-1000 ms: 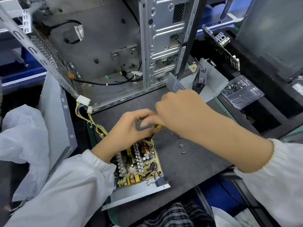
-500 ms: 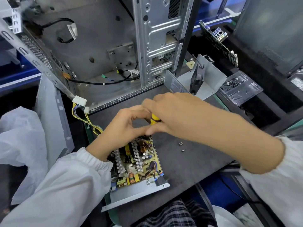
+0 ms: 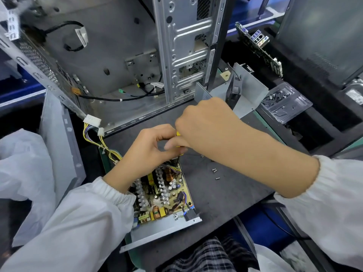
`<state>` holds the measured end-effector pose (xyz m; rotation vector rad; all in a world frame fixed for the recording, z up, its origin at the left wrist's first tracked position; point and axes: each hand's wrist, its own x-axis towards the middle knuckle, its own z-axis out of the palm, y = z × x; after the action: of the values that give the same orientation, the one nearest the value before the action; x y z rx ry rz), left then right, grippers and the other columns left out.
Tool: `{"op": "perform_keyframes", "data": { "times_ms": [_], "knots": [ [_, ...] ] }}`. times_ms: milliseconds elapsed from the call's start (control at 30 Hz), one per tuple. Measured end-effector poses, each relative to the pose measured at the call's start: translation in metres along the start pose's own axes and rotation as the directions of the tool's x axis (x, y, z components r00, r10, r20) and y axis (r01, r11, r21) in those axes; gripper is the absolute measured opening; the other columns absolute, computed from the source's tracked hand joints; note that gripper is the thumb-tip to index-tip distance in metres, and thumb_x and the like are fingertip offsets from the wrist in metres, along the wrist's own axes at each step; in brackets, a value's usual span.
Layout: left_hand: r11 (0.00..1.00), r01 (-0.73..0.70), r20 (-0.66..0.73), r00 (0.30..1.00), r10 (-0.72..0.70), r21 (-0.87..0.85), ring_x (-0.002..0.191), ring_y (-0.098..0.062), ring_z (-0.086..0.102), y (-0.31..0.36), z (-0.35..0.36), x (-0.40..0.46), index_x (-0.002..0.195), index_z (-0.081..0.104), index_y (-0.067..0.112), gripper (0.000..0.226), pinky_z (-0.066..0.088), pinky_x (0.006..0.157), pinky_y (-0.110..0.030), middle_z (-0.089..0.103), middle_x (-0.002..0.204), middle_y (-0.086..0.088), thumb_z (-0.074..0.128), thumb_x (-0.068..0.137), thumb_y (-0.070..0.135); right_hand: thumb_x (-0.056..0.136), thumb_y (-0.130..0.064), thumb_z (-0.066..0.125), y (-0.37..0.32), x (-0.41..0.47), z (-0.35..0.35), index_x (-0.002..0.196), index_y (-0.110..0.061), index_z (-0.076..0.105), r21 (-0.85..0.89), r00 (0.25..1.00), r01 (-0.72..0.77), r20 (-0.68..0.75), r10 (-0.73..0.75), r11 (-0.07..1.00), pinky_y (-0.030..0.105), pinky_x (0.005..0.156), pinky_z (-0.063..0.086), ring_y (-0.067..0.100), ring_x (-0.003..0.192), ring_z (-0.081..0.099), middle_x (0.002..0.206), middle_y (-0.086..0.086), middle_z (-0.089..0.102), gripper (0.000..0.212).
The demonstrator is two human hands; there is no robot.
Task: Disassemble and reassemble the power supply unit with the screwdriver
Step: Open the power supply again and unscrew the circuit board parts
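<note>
The right hand is curled around the yellow handle of the screwdriver, and only a small bit of yellow peeks out between the fingers. The dark shaft points down to the far corner of the power supply unit. The left hand sits just beside it, with the thumb and first finger bent and pinching the screwdriver low down, near the shaft. The power supply unit lies open on the dark mat, right under the left wrist. You can see its yellowish board with little coils and round parts, and its grey metal tray sticks out toward the person. A bunch of yellow wires runs from it up to two white plugs. A few tiny screws lie on the mat just to the right of the unit. Behind the hands stands a big open computer case. A bent grey metal cover with a black fan in it sits past the right hand. Farther right is a clear plastic tray with small dark bits in it.
</note>
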<state>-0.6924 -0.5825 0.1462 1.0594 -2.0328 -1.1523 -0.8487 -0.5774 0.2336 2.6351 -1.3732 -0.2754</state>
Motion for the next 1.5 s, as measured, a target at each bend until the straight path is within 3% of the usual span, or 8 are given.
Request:
{"op": "perform_keyframes", "data": {
  "times_ms": [133, 233, 467, 533, 633, 1067, 1300, 1500],
  "knots": [
    [0.996, 0.055, 0.049, 0.997, -0.052, -0.063, 0.097, -0.017, 0.068, 0.000, -0.004, 0.003, 0.106, 0.065, 0.017, 0.030, 0.050, 0.091, -0.037, 0.074, 0.095, 0.001, 0.078, 0.081, 0.007, 0.092, -0.023, 0.057, 0.009, -0.003, 0.009, 0.110, -0.021, 0.039, 0.197, 0.993, 0.098, 0.047, -0.109, 0.975, 0.025, 0.044, 0.019, 0.020, 0.073, 0.047, 0.082, -0.005, 0.032, 0.026],
    [0.990, 0.086, 0.111, 0.991, -0.073, -0.116, 0.087, -0.014, 0.067, 0.001, 0.001, 0.004, 0.116, 0.047, 0.015, 0.048, 0.049, 0.086, -0.030, 0.069, 0.081, 0.011, 0.077, 0.080, 0.005, 0.097, -0.034, 0.048, 0.006, -0.007, 0.011, 0.112, -0.018, 0.044, 0.103, 0.997, 0.068, 0.024, -0.071, 0.992, 0.026, 0.044, 0.014, 0.023, 0.071, 0.046, 0.070, -0.001, 0.032, 0.022],
    [0.999, 0.027, 0.046, 0.999, -0.026, -0.031, 0.087, -0.022, 0.063, -0.002, 0.007, 0.004, 0.088, 0.072, 0.008, 0.015, 0.050, 0.081, -0.039, 0.066, 0.092, -0.011, 0.080, 0.077, 0.014, 0.092, -0.054, 0.046, 0.001, -0.006, 0.012, 0.060, -0.015, 0.030, -0.025, 0.998, -0.052, -0.026, 0.051, 0.998, 0.024, 0.046, 0.020, 0.018, 0.053, 0.033, 0.060, 0.000, 0.030, 0.053],
    [0.999, 0.031, 0.051, 0.998, -0.030, -0.022, 0.088, -0.013, 0.064, -0.002, 0.007, 0.003, 0.092, 0.072, 0.008, 0.024, 0.050, 0.080, -0.024, 0.069, 0.091, -0.007, 0.077, 0.077, 0.027, 0.090, -0.046, 0.055, 0.001, -0.010, 0.012, 0.088, -0.014, 0.046, 0.063, 0.999, -0.013, 0.031, 0.011, 0.998, 0.026, 0.043, 0.015, 0.023, 0.061, 0.047, 0.073, -0.002, 0.033, 0.034],
    [0.992, 0.066, 0.061, 0.996, -0.060, -0.106, 0.088, -0.006, 0.068, -0.001, 0.002, 0.006, 0.108, 0.063, 0.019, 0.037, 0.048, 0.081, -0.014, 0.071, 0.093, -0.004, 0.081, 0.075, 0.016, 0.086, -0.011, 0.058, 0.002, -0.012, 0.013, 0.120, -0.015, 0.037, 0.098, 0.994, 0.070, 0.081, -0.078, 0.993, 0.028, 0.042, 0.012, 0.013, 0.051, 0.024, 0.086, 0.000, 0.037, 0.040],
    [0.988, 0.084, 0.113, 0.991, -0.070, -0.130, 0.082, -0.014, 0.069, 0.006, 0.002, 0.007, 0.083, 0.072, 0.030, 0.016, 0.049, 0.077, -0.015, 0.074, 0.089, 0.001, 0.081, 0.070, 0.024, 0.086, -0.008, 0.056, -0.001, -0.007, 0.018, 0.128, -0.011, 0.037, 0.149, 0.970, 0.093, 0.208, -0.123, 0.985, 0.029, 0.043, 0.015, 0.014, 0.049, 0.019, 0.068, -0.001, 0.016, 0.046],
    [0.994, 0.072, 0.149, 0.987, -0.059, -0.082, 0.082, 0.003, 0.064, 0.004, 0.005, 0.012, 0.088, 0.069, 0.024, 0.023, 0.043, 0.080, -0.011, 0.073, 0.086, 0.007, 0.078, 0.079, 0.005, 0.092, -0.022, 0.055, 0.001, -0.006, 0.020, 0.112, -0.011, 0.050, 0.141, 0.974, 0.017, 0.219, -0.048, 0.990, 0.028, 0.044, 0.019, 0.020, 0.063, 0.036, 0.088, 0.008, 0.051, 0.024],
    [0.994, 0.092, 0.085, 0.992, -0.097, 0.057, 0.083, -0.022, 0.067, -0.001, 0.017, 0.017, 0.085, 0.069, 0.007, 0.023, 0.050, 0.078, -0.021, 0.073, 0.082, -0.007, 0.086, 0.071, 0.013, 0.098, -0.035, 0.042, 0.005, 0.004, 0.018, 0.079, -0.009, 0.048, 0.138, 0.946, -0.240, 0.254, 0.200, 0.961, 0.028, 0.054, 0.030, 0.025, 0.077, 0.049, 0.088, 0.009, 0.057, 0.033]
  ]
}}
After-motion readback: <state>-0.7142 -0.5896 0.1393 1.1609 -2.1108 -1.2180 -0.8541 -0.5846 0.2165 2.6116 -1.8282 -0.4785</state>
